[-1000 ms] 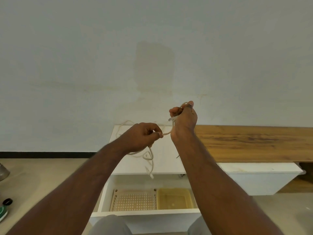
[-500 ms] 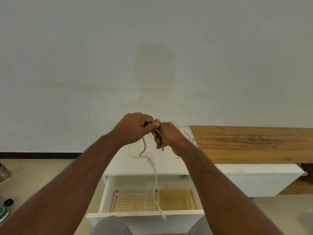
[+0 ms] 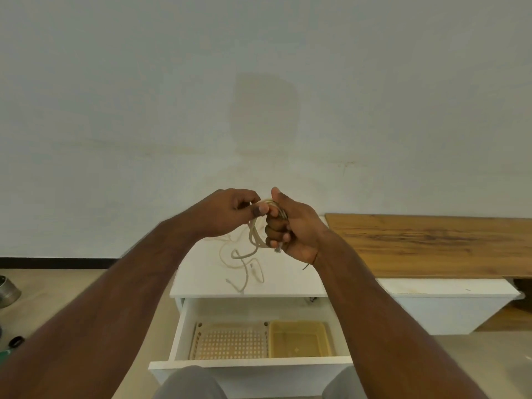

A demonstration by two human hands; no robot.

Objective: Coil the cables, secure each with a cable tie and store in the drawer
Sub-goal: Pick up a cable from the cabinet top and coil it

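A cream cable is held up in front of me above the white cabinet top. My right hand is closed around several loops of it, with a metal plug sticking out below the fingers. My left hand pinches the same cable just left of the loops. The loose tail hangs down in curls to about cabinet-top level. A second pale cable lies on the cabinet top behind it. The white drawer below is pulled open. No cable tie can be made out.
Inside the drawer sit a perforated beige tray and a yellow tray side by side. A wooden bench top runs to the right. A metal pot and small items lie on the floor at the left.
The long tail that hung down past the drawer front has been drawn up into loops in my right hand. Both hands have stayed close together at chest height.
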